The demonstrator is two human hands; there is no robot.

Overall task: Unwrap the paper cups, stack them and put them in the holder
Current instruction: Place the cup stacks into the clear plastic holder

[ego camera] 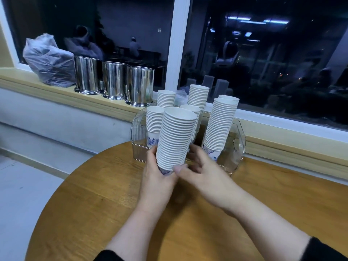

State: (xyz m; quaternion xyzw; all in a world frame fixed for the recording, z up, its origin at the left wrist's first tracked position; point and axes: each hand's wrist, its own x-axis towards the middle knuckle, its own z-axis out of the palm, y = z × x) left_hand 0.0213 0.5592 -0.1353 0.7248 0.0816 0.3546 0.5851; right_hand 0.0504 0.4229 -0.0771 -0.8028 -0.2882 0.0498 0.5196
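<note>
Both hands hold a tall cup stack (176, 138) above the surface (94, 194), just before the clear holder (239, 140). Its long axis runs near upright, mouths up (leaning slightly right). The left hand (156, 174) wraps its base; the right hand (203, 172) seems to pinch the lower rims.

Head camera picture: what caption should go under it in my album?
Two hands hold a tall cup stack before the clear holder.
</note>
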